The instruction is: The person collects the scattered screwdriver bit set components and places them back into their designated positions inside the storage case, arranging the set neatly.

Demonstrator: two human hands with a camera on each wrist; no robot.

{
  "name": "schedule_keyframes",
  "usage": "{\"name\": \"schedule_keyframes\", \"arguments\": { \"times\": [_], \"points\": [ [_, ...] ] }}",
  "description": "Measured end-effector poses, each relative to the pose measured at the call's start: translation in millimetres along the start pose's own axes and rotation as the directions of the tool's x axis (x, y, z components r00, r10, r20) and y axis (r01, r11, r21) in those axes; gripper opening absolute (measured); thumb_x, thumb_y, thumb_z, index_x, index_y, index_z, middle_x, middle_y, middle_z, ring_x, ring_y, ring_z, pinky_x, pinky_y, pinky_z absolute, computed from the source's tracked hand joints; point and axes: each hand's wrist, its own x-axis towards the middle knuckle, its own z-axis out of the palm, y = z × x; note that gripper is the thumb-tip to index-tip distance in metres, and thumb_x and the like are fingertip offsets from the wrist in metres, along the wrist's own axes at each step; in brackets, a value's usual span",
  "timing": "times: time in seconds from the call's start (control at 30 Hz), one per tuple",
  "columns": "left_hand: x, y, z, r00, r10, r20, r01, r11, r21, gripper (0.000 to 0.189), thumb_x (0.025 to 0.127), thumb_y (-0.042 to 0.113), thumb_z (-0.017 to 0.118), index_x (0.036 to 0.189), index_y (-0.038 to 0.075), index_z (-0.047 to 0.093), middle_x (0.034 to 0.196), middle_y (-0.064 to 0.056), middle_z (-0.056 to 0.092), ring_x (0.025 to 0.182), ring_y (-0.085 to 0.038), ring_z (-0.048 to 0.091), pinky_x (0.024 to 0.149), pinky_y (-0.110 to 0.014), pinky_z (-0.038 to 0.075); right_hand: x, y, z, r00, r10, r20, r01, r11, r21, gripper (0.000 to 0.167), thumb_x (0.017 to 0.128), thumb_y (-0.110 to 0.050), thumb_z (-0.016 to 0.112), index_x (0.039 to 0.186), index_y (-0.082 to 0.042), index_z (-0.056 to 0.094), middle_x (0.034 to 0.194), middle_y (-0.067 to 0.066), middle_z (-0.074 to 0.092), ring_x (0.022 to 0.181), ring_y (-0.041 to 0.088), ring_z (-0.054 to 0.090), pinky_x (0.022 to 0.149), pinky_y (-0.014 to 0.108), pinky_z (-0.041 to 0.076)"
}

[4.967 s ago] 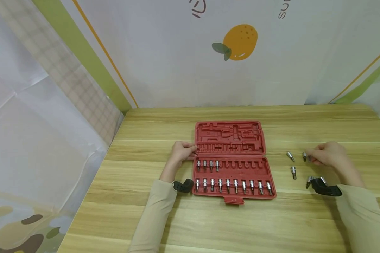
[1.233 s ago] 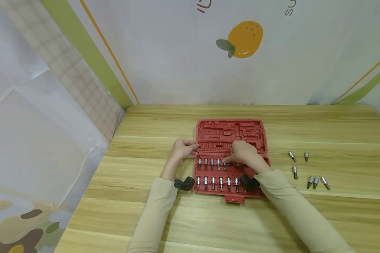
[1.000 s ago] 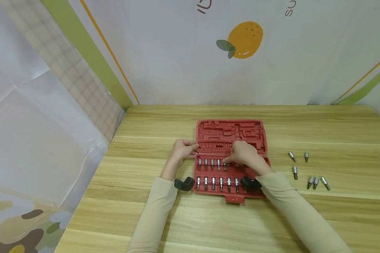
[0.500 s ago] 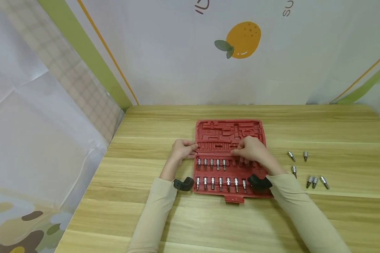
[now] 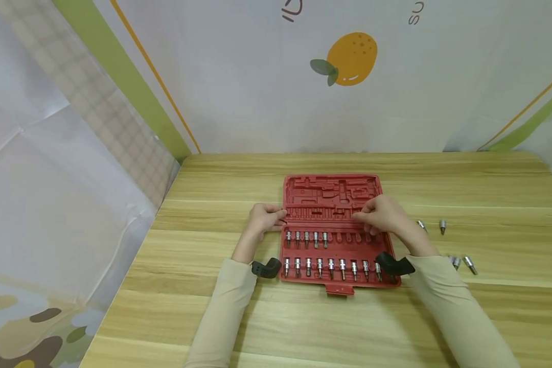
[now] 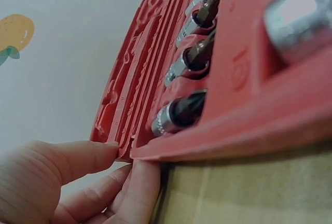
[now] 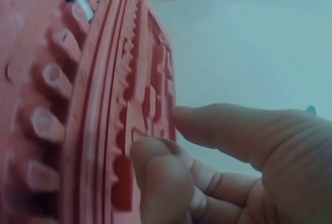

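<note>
The red case (image 5: 336, 252) lies unfolded on the table, its moulded lid toward the wall. My left hand (image 5: 263, 219) grips its left side by the hinge; in the left wrist view the thumb (image 6: 93, 156) lies on the lid's edge with fingers below. My right hand (image 5: 386, 214) hovers over the hinge's right part, fingers loosely bent, nothing between thumb and fingertips in the right wrist view. Several bit sockets fill the left of the upper row, ending with one bit socket (image 5: 325, 239); vacant slots (image 7: 46, 123) follow. The lower row (image 5: 342, 268) holds several more, its right end partly hidden by the wrist camera.
Loose bit sockets lie on the wooden table (image 5: 202, 296) right of the case, including one upright-looking bit socket (image 5: 443, 227) and a slanted bit socket (image 5: 470, 265). My right forearm hides some of them. A printed curtain (image 5: 257, 102) hangs behind the table.
My right hand went from the loose bit sockets to the upper row, where one more bit socket now sits. It has since let go and drawn back rightward. My left hand has stayed.
</note>
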Motion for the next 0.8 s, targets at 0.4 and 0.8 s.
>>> {"name": "schedule_keyframes", "arguments": {
  "times": [0.4, 0.8],
  "points": [
    [-0.7, -0.4, -0.4, 1.000, -0.004, 0.003, 0.004, 1.000, 0.011, 0.027, 0.090, 0.005, 0.062, 0.113, -0.011, 0.062, 0.099, -0.023, 0.066, 0.060, -0.012, 0.062, 0.064, -0.025, 0.060, -12.3, 21, -18, 0.999, 0.040, -0.019, -0.039, 0.998, 0.048, 0.029, 0.094, -0.021, 0.058, 0.081, 0.004, 0.065, 0.062, 0.002, 0.061, 0.054, 0.016, 0.060, 0.055, 0.029, 0.053],
    [0.9, -1.3, -0.3, 1.000, -0.007, 0.001, 0.007, 1.000, 0.001, 0.026, 0.090, 0.005, 0.062, 0.111, -0.010, 0.063, 0.095, -0.022, 0.067, 0.059, -0.011, 0.062, 0.063, -0.025, 0.060, -25.0, 47, -39, 0.996, 0.081, -0.045, -0.077, 0.994, 0.083, 0.033, 0.095, -0.022, 0.056, 0.092, 0.010, 0.062, 0.063, 0.000, 0.063, 0.059, 0.018, 0.063, 0.054, 0.032, 0.056]
  ]
}}
